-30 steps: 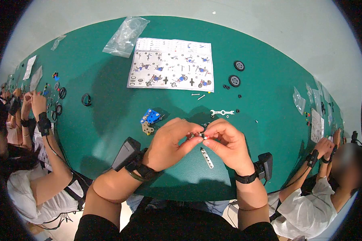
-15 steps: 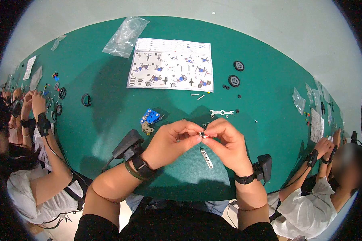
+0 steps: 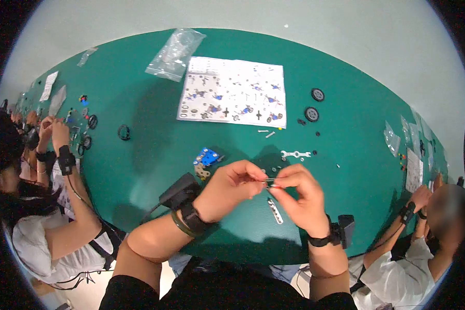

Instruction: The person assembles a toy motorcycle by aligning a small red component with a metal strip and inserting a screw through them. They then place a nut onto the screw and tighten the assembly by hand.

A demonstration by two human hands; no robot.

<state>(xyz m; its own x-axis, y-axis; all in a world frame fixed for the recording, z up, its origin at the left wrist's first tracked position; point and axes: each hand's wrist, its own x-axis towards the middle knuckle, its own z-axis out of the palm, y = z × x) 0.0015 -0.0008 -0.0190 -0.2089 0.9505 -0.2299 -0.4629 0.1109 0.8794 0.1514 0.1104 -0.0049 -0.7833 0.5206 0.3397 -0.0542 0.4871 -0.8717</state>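
Note:
Over the near part of the table, my left hand (image 3: 231,189) and my right hand (image 3: 300,199) meet at the fingertips, both closed in a pinch. Between them sits a small shiny metal part (image 3: 270,180), slim and partly covered by the fingers; its exact kind is too small to make out. A perforated metal strip (image 3: 275,211) lies just below my right hand. Beyond my left hand rests a blue assembly (image 3: 207,156) with bolts and a tan perforated piece. Past my right hand is a flat metal wrench (image 3: 296,154).
A printed instruction sheet (image 3: 232,93) lies at the back beside a clear plastic bag (image 3: 176,54). Two wheels (image 3: 311,114) and several small black pieces are to its right. Screws (image 3: 266,133) lie below the sheet. People work at both sides, one person's hand (image 3: 421,196) at right.
The view has shifted, so the table's contents appear lower and further right. My fingertips have moved slightly apart, showing more of the metal part between them.

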